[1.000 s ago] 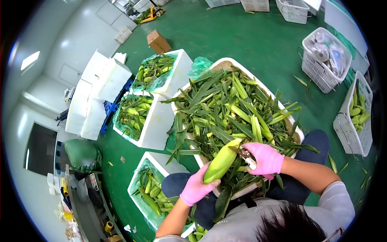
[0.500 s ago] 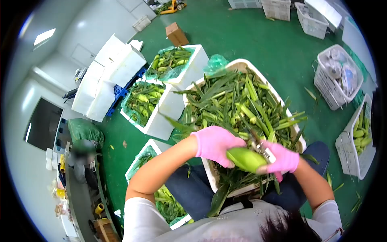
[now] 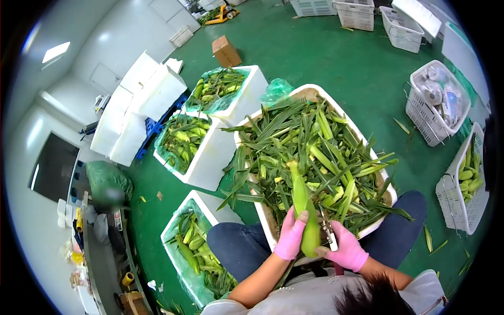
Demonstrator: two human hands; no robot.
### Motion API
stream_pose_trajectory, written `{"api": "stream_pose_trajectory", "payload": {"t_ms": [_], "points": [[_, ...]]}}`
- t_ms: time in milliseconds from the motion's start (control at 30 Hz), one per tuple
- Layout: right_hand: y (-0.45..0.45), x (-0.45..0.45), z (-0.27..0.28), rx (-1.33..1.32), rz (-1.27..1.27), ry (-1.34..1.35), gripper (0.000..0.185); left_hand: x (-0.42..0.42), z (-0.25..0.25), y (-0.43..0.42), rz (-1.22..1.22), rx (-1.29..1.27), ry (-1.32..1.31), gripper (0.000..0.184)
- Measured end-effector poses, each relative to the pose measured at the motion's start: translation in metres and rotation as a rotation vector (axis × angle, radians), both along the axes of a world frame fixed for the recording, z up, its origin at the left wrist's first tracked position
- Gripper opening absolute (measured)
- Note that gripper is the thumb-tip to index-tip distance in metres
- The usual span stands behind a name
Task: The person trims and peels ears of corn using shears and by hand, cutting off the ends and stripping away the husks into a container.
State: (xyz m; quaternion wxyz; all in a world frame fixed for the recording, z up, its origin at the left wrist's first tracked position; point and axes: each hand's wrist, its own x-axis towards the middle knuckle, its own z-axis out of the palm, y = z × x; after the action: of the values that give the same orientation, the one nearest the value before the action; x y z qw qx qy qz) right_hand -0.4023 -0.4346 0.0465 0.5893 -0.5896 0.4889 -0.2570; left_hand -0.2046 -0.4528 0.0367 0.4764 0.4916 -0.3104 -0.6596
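Observation:
My left hand point(image 3: 291, 236), in a pink glove, is closed around a green ear of corn point(image 3: 300, 194) in its husk. The ear points away from me, stalk end point(image 3: 292, 166) at the far side. In my right hand point(image 3: 345, 249), also pink-gloved, are pruning shears point(image 3: 329, 233) with light-coloured handles, lying along the ear's right side. Its thumb and fingertips come up to the near end of the ear. Beneath both hands, a white tub point(image 3: 386, 195) is heaped with cut husks and leaves point(image 3: 278, 128).
White foam boxes lined with green plastic hold corn at my left: a near box point(image 3: 207, 198), a middle box point(image 3: 210, 157) and a far box point(image 3: 249, 94). To the right stand a crate of bottles point(image 3: 428, 118) and a crate of corn point(image 3: 451, 194). A cardboard box point(image 3: 227, 51) lies beyond.
Both hands have drawn back toward my body. The ear has swung from lying sideways to pointing away from me. The shears have turned with my right hand.

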Motion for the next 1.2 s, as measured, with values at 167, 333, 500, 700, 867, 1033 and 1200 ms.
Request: {"api": "stream_pose_trajectory", "payload": {"t_ms": [167,333,500,700,867,1033,1200], "points": [[-0.028,-0.016,0.013,-0.234,0.115,0.207,0.09,0.019,0.043,0.008,-0.31,-0.19,-0.873,0.072],[-0.057,-0.025,0.016,-0.375,0.354,0.244,0.069,0.048,0.051,0.002,-0.505,-0.153,-0.579,0.067],[-0.03,-0.022,0.027,0.068,0.162,-0.006,0.03,0.071,0.051,-0.005,-0.569,-0.188,-0.56,0.071],[0.0,-0.013,0.013,0.402,0.256,-0.381,0.059,0.067,0.018,0.007,-0.087,-0.31,-0.407,0.079],[-0.006,0.015,0.015,0.264,0.176,-0.332,0.049,0.042,-0.005,0.015,-0.124,-0.39,-0.63,0.08],[-0.017,-0.012,0.015,0.229,0.259,-0.107,0.03,0.064,0.008,0.008,-0.386,-0.121,-0.045,0.085],[-0.026,-0.019,0.017,0.255,0.518,-0.324,0.03,0.088,0.004,0.0,-0.819,0.043,0.153,0.095]]}}
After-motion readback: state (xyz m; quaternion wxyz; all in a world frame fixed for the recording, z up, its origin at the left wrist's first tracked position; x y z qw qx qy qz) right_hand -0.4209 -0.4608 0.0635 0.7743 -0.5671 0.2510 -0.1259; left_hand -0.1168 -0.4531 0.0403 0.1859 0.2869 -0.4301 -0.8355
